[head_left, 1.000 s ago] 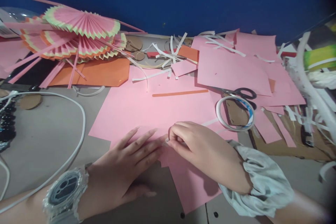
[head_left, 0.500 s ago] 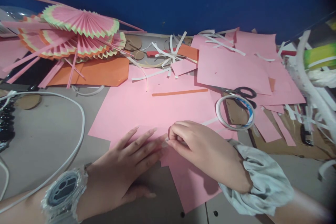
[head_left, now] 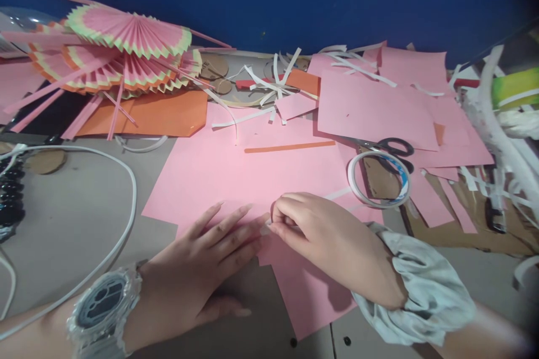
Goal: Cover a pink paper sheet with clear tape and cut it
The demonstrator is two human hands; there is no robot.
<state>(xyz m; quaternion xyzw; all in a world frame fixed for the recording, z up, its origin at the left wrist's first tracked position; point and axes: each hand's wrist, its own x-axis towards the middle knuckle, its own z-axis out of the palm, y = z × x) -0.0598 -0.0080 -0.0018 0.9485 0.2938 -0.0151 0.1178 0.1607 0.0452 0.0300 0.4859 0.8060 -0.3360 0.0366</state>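
Pink paper [head_left: 236, 179] lies under the left hand [head_left: 206, 258], spread flat; the right hand [head_left: 328, 241] pinches its edge.

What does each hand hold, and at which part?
Right hand pinches a white strip end; left hand presses flat on the pink paper.

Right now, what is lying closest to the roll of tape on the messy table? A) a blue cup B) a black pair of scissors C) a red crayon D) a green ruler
B. The black-handled scissors lie right against the far side of the roll of tape, partly tucked under a pink paper sheet.
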